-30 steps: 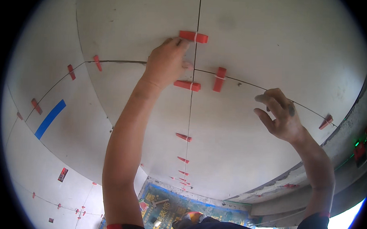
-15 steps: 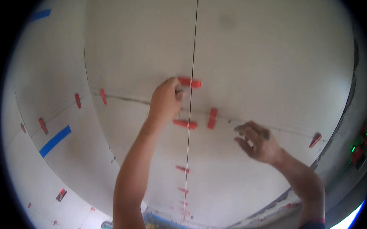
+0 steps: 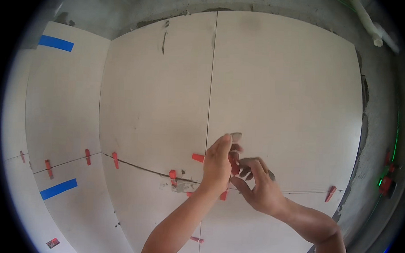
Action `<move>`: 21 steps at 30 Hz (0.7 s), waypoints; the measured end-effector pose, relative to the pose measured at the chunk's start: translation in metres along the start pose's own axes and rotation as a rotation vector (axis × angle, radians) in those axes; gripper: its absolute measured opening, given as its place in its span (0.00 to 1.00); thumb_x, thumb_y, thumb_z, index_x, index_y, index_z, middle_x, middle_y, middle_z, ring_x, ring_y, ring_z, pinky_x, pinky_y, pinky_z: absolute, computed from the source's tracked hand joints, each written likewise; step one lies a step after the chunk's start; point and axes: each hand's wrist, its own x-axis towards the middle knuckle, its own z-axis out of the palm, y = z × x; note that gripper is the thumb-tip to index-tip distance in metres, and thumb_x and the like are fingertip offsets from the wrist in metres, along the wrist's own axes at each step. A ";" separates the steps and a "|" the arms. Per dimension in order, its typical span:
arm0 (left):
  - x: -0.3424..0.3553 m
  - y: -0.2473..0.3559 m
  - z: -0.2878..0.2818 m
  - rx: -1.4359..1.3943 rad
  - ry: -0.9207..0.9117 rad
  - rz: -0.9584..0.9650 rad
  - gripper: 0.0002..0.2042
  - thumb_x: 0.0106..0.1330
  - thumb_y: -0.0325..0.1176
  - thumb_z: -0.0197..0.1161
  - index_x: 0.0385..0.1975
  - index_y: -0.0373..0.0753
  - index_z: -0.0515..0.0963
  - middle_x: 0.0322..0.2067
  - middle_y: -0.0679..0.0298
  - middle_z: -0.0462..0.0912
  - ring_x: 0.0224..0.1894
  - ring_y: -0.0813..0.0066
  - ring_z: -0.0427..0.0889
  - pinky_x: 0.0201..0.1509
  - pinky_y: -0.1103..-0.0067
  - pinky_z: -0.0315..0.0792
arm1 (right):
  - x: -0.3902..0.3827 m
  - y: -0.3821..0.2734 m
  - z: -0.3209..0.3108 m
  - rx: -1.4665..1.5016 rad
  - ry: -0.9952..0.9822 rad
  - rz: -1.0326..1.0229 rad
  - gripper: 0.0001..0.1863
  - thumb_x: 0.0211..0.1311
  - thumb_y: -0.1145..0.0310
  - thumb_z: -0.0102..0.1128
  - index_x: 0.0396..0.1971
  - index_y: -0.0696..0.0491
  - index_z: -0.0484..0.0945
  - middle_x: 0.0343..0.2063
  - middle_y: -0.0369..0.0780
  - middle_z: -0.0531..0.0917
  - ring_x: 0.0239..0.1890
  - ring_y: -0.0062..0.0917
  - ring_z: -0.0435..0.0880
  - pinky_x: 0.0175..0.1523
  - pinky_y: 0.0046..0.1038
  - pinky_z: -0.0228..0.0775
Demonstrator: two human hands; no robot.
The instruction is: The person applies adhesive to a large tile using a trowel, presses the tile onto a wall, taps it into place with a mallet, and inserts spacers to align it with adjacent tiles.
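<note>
Large pale tiles (image 3: 283, 98) cover the wall before me. My left hand (image 3: 218, 165) is raised in front of the vertical joint, its fingers curled around a red tile-levelling wedge (image 3: 233, 164). My right hand (image 3: 262, 189) meets it from the right, thumb and fingertips closed at the same wedge; the fingers partly hide it. Just left of my left hand, another red wedge (image 3: 198, 158) lies sideways at the vertical joint. Below my hands, a red wedge (image 3: 223, 195) shows partly behind my wrist. One more upright wedge (image 3: 173, 177) sits in the horizontal joint.
Red wedges (image 3: 115, 160) line the horizontal joint to the left, and one (image 3: 330, 194) sits at the right. Blue tape strips (image 3: 59, 189) cross the left tile joints. A green-lit laser level (image 3: 387, 183) stands by the grey right wall. A pipe (image 3: 369, 25) hangs at upper right.
My view has tilted upward, showing the tiles' top edge. The left hand has left the wedge across the vertical joint, and the right hand has come in to meet it at a red wedge.
</note>
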 end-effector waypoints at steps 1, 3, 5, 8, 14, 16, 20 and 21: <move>0.007 0.003 0.003 -0.180 0.062 0.110 0.22 0.76 0.46 0.45 0.50 0.31 0.77 0.40 0.59 0.76 0.39 0.76 0.73 0.41 0.79 0.70 | 0.011 0.006 0.002 0.067 0.007 -0.021 0.17 0.59 0.74 0.67 0.46 0.59 0.72 0.43 0.45 0.76 0.33 0.31 0.82 0.37 0.29 0.79; 0.030 0.009 0.006 -0.311 0.047 0.133 0.22 0.75 0.44 0.45 0.50 0.30 0.76 0.42 0.59 0.77 0.42 0.75 0.73 0.45 0.79 0.69 | 0.032 0.009 -0.003 0.155 0.048 0.020 0.15 0.60 0.74 0.66 0.44 0.58 0.74 0.41 0.43 0.78 0.32 0.28 0.82 0.37 0.27 0.78; 0.052 0.019 0.008 -0.484 0.016 0.173 0.23 0.75 0.43 0.46 0.53 0.27 0.75 0.46 0.58 0.77 0.47 0.72 0.72 0.52 0.75 0.66 | 0.054 0.020 -0.009 0.180 0.044 0.042 0.15 0.60 0.74 0.67 0.44 0.58 0.74 0.40 0.42 0.79 0.32 0.27 0.82 0.37 0.27 0.77; 0.074 0.044 0.011 -0.463 -0.111 0.295 0.25 0.75 0.45 0.46 0.54 0.26 0.73 0.48 0.58 0.77 0.51 0.70 0.71 0.52 0.73 0.66 | 0.089 0.027 -0.023 0.085 0.070 0.002 0.13 0.60 0.73 0.67 0.44 0.57 0.78 0.36 0.43 0.81 0.31 0.26 0.82 0.37 0.27 0.74; 0.176 0.089 -0.038 1.251 0.257 0.837 0.33 0.75 0.53 0.45 0.68 0.30 0.55 0.70 0.50 0.55 0.74 0.59 0.50 0.74 0.67 0.53 | 0.240 0.072 -0.058 -0.461 0.411 -0.170 0.13 0.63 0.68 0.58 0.45 0.57 0.79 0.41 0.49 0.79 0.42 0.45 0.80 0.46 0.40 0.73; 0.195 0.090 -0.043 1.546 0.260 0.862 0.34 0.75 0.53 0.44 0.70 0.32 0.52 0.72 0.50 0.51 0.75 0.58 0.47 0.76 0.67 0.49 | 0.287 0.087 -0.063 -0.513 0.433 -0.176 0.13 0.63 0.69 0.56 0.44 0.57 0.78 0.43 0.50 0.77 0.44 0.48 0.79 0.48 0.42 0.73; 0.192 0.094 -0.049 1.582 0.297 0.960 0.31 0.73 0.48 0.49 0.68 0.33 0.56 0.71 0.53 0.55 0.73 0.58 0.55 0.73 0.67 0.57 | 0.335 0.095 -0.051 -0.714 0.359 -0.266 0.13 0.63 0.68 0.56 0.46 0.55 0.77 0.45 0.51 0.77 0.47 0.47 0.79 0.52 0.42 0.73; 0.193 0.093 -0.050 1.541 0.303 1.013 0.29 0.73 0.46 0.51 0.67 0.34 0.58 0.70 0.55 0.57 0.72 0.58 0.58 0.71 0.67 0.60 | 0.341 0.093 -0.048 -0.742 0.335 -0.263 0.14 0.64 0.66 0.57 0.48 0.53 0.76 0.46 0.49 0.77 0.48 0.47 0.79 0.53 0.42 0.73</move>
